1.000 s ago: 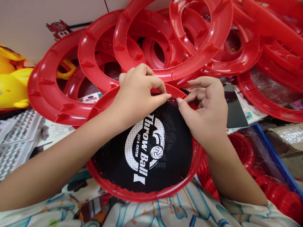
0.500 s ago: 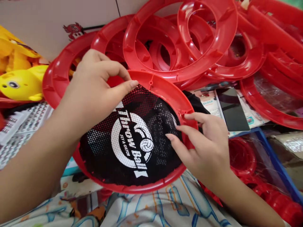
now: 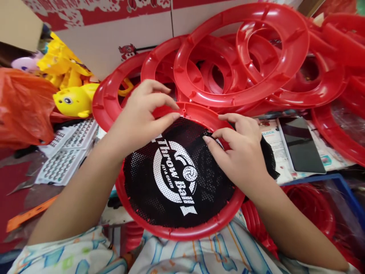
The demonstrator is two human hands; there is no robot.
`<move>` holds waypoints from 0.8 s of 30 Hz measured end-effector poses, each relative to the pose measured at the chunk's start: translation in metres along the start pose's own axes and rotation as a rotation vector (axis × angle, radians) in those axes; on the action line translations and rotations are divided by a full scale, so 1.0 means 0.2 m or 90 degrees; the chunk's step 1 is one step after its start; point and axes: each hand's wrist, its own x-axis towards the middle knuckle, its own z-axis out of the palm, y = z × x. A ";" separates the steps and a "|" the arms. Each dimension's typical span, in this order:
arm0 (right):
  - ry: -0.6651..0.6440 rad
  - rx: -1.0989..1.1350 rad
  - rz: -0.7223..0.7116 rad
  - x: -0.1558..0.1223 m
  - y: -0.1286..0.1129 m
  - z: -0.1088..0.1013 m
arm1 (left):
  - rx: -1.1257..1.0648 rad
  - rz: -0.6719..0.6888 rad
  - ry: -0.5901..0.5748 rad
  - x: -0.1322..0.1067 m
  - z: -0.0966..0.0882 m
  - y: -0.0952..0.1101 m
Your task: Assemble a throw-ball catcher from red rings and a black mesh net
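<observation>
A red plastic ring rests on my lap with a black mesh net stretched inside it, printed "Throw Ball" in white. My left hand pinches the net's edge against the ring's far rim, thumb and fingers closed. On the right side my right hand presses the net's edge onto the rim, fingers bent and pinching the mesh. A loose flap of net hangs over the ring to the right of that hand.
A heap of empty red rings fills the back and right. A dark phone lies on printed cards. A blue crate holds more red parts. Yellow toys, an orange bag and blister packs sit at left.
The ring has turned in my lap. My left hand shifted along the far rim. My right hand moved from the net's flat face up to its edge by the rim.
</observation>
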 end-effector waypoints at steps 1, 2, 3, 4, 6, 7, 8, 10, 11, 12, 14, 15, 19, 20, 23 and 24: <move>-0.004 0.002 -0.005 0.01 0.01 0.00 | 0.006 0.028 -0.034 0.03 0.01 0.01; -0.012 0.004 -0.012 0.02 0.02 0.00 | 0.009 0.050 -0.072 0.05 0.02 0.01; -0.022 0.006 -0.018 0.02 0.02 0.00 | 0.009 0.067 -0.106 0.08 0.03 0.01; -0.033 0.006 -0.022 0.03 0.02 0.00 | 0.003 0.080 -0.129 0.10 0.04 0.00; -0.055 0.009 -0.024 0.04 0.02 0.00 | -0.017 0.100 -0.154 0.13 0.05 -0.01; -0.062 0.012 -0.022 0.05 0.01 0.00 | -0.030 0.105 -0.154 0.14 0.06 -0.02; -0.063 0.018 -0.021 0.05 0.01 0.01 | -0.041 0.108 -0.148 0.14 0.06 -0.03; -0.055 0.038 -0.023 0.06 0.00 0.01 | -0.057 0.108 -0.116 0.12 0.07 -0.03; -0.047 0.050 -0.022 0.07 0.00 0.01 | -0.066 0.106 -0.091 0.11 0.08 -0.03; -0.039 0.063 -0.019 0.07 0.00 0.01 | -0.079 0.098 -0.063 0.10 0.08 -0.03; -0.022 0.090 -0.009 0.08 0.00 0.01 | -0.120 0.066 -0.012 0.09 0.09 -0.03; -0.014 0.101 -0.006 0.08 0.01 0.01 | -0.137 0.050 0.005 0.09 0.10 -0.03; 0.011 0.144 -0.002 0.08 0.02 0.01 | -0.138 0.052 -0.039 0.10 0.07 -0.04; 0.014 0.148 0.003 0.08 0.03 0.01 | -0.134 0.064 -0.064 0.10 0.06 -0.03; 0.023 0.154 0.025 0.09 0.02 0.02 | -0.129 0.082 -0.096 0.10 0.05 -0.03; 0.026 0.156 0.031 0.09 0.02 0.02 | -0.125 0.083 -0.088 0.10 0.05 -0.03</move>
